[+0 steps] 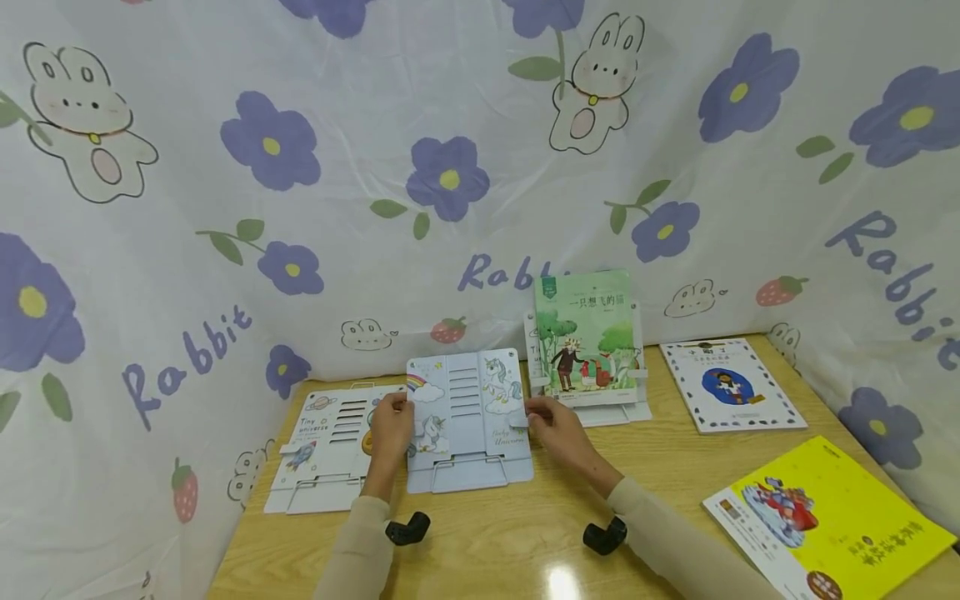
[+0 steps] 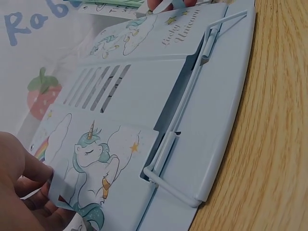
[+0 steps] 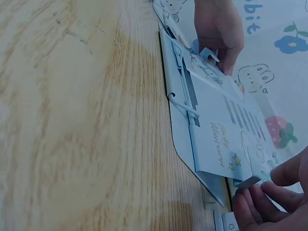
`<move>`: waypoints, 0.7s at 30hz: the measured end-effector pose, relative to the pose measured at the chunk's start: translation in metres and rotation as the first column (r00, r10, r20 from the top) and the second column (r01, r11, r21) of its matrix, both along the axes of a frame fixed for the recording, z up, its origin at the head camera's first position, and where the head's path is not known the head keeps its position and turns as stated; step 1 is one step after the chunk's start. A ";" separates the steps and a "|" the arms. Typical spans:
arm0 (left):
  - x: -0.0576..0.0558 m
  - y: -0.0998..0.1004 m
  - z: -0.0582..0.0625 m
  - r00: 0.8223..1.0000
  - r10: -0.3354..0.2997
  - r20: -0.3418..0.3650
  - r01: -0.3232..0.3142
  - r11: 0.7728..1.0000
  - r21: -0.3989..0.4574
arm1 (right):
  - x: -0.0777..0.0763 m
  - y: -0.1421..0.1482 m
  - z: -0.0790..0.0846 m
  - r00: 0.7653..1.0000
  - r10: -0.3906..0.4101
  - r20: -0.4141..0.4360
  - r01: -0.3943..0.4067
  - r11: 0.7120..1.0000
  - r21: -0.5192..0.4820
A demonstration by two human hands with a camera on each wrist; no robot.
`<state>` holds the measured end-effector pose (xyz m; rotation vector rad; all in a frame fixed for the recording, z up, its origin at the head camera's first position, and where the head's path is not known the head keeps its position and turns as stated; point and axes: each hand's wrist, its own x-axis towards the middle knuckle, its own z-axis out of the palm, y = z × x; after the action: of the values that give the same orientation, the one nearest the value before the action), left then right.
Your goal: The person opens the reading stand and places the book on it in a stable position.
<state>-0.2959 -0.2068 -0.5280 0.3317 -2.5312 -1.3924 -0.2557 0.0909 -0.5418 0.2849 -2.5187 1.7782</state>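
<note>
A pale blue unicorn book stand [image 1: 467, 425] stands tilted back on the table, with slots down its middle and a wire page holder [image 2: 178, 106] along its base. My left hand [image 1: 392, 429] grips its left edge, fingers behind the panel in the left wrist view. At the right edge my right hand [image 1: 558, 429] has thumb and fingers on a small side clip [image 3: 248, 182] that sticks out from the panel. No book lies on this stand.
To the left stands a white "Tiny universe" book stand [image 1: 322, 442]. Another stand at right holds a green book [image 1: 588, 342]. A white book [image 1: 731, 385] and a yellow book [image 1: 832, 517] lie on the wooden table [image 1: 495, 542]. Behind hangs a rabbit-print cloth [image 1: 360, 225].
</note>
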 end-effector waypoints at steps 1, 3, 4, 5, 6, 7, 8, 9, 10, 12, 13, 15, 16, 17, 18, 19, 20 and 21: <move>0.000 0.000 0.001 1.000 0.003 -0.003 -0.003 1.000 0.003 | 0.000 0.000 0.001 1.000 -0.001 -0.002 0.001 1.000 -0.009; 0.000 0.000 0.002 1.000 0.018 -0.013 -0.018 1.000 0.004 | 0.000 0.000 0.001 1.000 -0.001 -0.004 0.001 1.000 -0.023; 0.000 -0.001 0.003 1.000 0.024 -0.016 -0.024 1.000 0.004 | 0.000 0.000 0.002 1.000 0.001 0.000 -0.001 1.000 -0.026; 0.000 -0.001 0.003 0.999 0.031 -0.019 -0.031 1.000 0.000 | -0.001 0.000 0.002 1.000 0.002 0.003 -0.002 1.000 -0.027; 0.000 -0.001 0.004 0.999 0.037 -0.020 -0.038 0.999 -0.001 | -0.001 0.000 0.002 1.000 0.003 0.004 -0.003 1.000 -0.029; 0.000 -0.001 0.004 0.999 0.046 -0.016 -0.047 0.999 -0.002 | 0.000 0.000 0.001 1.000 0.007 0.004 -0.007 1.000 -0.026; 0.000 -0.001 0.004 0.998 0.053 -0.015 -0.053 0.999 -0.003 | -0.001 0.000 0.001 1.000 0.013 0.002 -0.013 1.000 -0.020; 0.001 -0.001 0.005 0.998 0.060 -0.013 -0.060 0.998 0.000 | -0.001 -0.001 0.000 1.000 0.022 0.004 -0.021 1.000 -0.012; 0.001 -0.001 0.005 0.998 0.069 -0.012 -0.069 0.998 0.002 | -0.001 -0.001 -0.001 1.000 0.029 0.001 -0.029 1.000 -0.004; 0.001 -0.001 0.005 0.997 0.081 -0.016 -0.081 0.997 0.017 | -0.001 -0.002 -0.002 0.999 0.048 -0.003 -0.048 0.999 0.004; 0.001 -0.001 0.006 0.996 0.085 -0.023 -0.084 0.996 0.023 | -0.001 -0.003 -0.003 0.998 0.058 -0.011 -0.058 0.998 0.006; 0.001 -0.001 0.006 0.995 0.089 -0.047 -0.088 0.995 0.038 | -0.001 -0.004 -0.003 0.997 0.071 -0.015 -0.071 0.997 0.003; 0.002 -0.001 0.006 0.994 0.090 -0.056 -0.087 0.995 0.044 | -0.001 -0.004 -0.003 0.997 0.077 -0.019 -0.077 0.997 0.002; 0.002 -0.001 0.006 0.994 0.088 -0.066 -0.084 0.995 0.053 | 0.000 -0.005 -0.003 0.996 0.083 -0.020 -0.083 0.997 0.000; 0.002 -0.002 0.006 0.993 0.086 -0.075 -0.082 0.995 0.059 | 0.000 -0.005 -0.003 0.995 0.093 -0.022 -0.094 0.996 -0.003; 0.002 -0.002 0.006 0.993 0.084 -0.083 -0.078 0.995 0.068 | 0.001 -0.005 -0.001 0.994 0.104 -0.027 -0.104 0.995 -0.007; 0.002 -0.002 0.006 0.993 0.080 -0.092 -0.073 0.994 0.077 | 0.002 -0.005 0.000 0.993 0.112 -0.027 -0.113 0.994 -0.008; 0.002 -0.003 0.006 0.992 0.078 -0.101 -0.070 0.994 0.086 | 0.003 -0.005 0.001 0.992 0.123 -0.033 -0.123 0.992 -0.013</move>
<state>-0.2939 -0.2094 -0.5223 0.3549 -2.3591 -1.4497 -0.2529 0.0860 -0.5407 0.4736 -2.5156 1.8180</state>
